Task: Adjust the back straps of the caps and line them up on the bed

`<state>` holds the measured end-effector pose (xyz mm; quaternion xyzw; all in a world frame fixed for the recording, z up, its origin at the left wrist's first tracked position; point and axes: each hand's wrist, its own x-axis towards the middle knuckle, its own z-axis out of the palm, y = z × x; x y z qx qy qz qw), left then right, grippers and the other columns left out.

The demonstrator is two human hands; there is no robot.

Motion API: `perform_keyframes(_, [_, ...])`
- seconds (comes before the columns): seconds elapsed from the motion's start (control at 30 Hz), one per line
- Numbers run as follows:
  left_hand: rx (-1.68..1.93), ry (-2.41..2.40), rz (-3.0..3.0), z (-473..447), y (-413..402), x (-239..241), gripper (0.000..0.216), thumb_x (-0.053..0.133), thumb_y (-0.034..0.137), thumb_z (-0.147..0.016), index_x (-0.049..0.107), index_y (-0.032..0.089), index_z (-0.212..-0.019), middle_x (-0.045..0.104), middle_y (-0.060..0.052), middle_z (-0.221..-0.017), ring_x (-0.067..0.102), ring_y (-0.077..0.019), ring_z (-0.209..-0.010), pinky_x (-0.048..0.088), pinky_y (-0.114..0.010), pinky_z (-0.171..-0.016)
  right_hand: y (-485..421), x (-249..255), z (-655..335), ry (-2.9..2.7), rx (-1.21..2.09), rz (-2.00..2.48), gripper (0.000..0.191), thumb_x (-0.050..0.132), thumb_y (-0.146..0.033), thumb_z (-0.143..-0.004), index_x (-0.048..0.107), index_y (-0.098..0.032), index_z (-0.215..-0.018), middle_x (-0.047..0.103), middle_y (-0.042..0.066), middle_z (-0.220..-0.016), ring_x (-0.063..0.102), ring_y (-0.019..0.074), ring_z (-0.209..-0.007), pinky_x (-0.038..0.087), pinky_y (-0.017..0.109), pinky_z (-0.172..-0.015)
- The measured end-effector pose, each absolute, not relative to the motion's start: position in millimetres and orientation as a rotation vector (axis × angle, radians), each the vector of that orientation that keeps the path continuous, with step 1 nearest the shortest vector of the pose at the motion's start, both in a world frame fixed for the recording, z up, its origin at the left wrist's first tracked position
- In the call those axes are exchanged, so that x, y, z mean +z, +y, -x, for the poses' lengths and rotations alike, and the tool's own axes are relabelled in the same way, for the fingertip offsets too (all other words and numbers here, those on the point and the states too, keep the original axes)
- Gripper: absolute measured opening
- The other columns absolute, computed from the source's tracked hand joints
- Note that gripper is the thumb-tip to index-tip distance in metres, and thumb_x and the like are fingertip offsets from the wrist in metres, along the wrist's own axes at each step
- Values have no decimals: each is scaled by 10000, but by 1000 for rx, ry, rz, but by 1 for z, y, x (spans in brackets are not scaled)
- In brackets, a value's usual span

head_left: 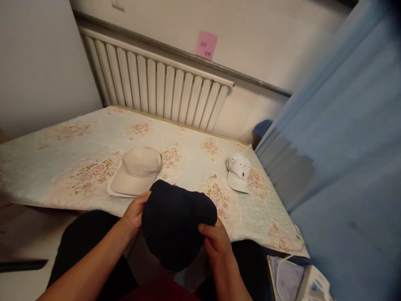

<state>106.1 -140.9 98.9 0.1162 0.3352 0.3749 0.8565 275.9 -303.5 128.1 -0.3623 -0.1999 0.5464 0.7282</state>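
A dark navy cap (175, 223) hangs in front of me at the table's near edge, gripped by both hands. My left hand (135, 211) clasps its left side with fingers curled behind the fabric. Fingers of my right hand (216, 240) wrap over its lower right edge. Just behind it, a beige cap (135, 171) lies on the floral tablecloth (78, 167) with its brim toward me. A small white cap (238, 172) rests farther right on the cloth.
A white radiator (156, 90) runs along the wall behind the table, with a pink sticky note (206, 45) above it. A blue curtain (344, 146) fills the right side. A white and blue object (310, 284) lies below at the lower right.
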Motion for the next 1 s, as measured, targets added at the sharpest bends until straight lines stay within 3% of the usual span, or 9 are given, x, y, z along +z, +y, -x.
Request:
perform_keyframes(0.17, [738,768,-168,-103,-150,111,187,517,80,-795,698,114,-765,683,-43,-545,676,-209,-513,582,-375,-729,-310,130,-273,-455,1199,797,558,793,-101,-483,681,-212,-1018,739,49,-1017,661,309,-998,383,535,-1036])
perform_keyframes(0.3, [690,756,-175,-100,-155,118,213,521,82,-798,672,102,-648,655,-49,-499,677,-222,-543,561,-374,-769,-315,132,-269,-475,1197,796,556,809,-109,-467,690,-220,-998,739,53,-1013,643,311,-1040,377,528,-1044])
perform_keyframes(0.4, [661,751,-183,-99,-155,119,240,518,81,-797,644,100,-594,642,-54,-482,649,-209,-488,562,-382,-740,-317,130,-267,-501,1205,787,540,820,-123,-473,696,-222,-989,740,54,-1003,655,313,-1009,389,532,-1030])
perform_keyframes(0.67, [679,754,-189,-95,-155,116,237,471,81,-824,672,90,-698,673,-64,-540,640,-195,-485,549,-298,-550,-324,118,-269,-573,1185,874,536,845,-145,-482,701,-231,-991,744,39,-966,672,293,-920,447,509,-959])
perform_keyframes(0.87, [689,736,-200,-92,-153,112,261,451,76,-846,677,96,-716,692,-67,-584,657,-207,-513,562,-338,-608,-326,116,-269,-615,1211,896,484,863,-187,-483,715,-230,-942,752,46,-914,675,304,-917,464,501,-925])
perform_keyframes(1.0, [681,625,-285,-89,-152,109,151,540,58,-795,686,96,-808,711,-62,-644,669,-201,-545,570,-331,-604,-327,111,-271,-592,1200,898,503,869,-198,-469,715,-224,-947,755,49,-919,689,290,-854,501,473,-874])
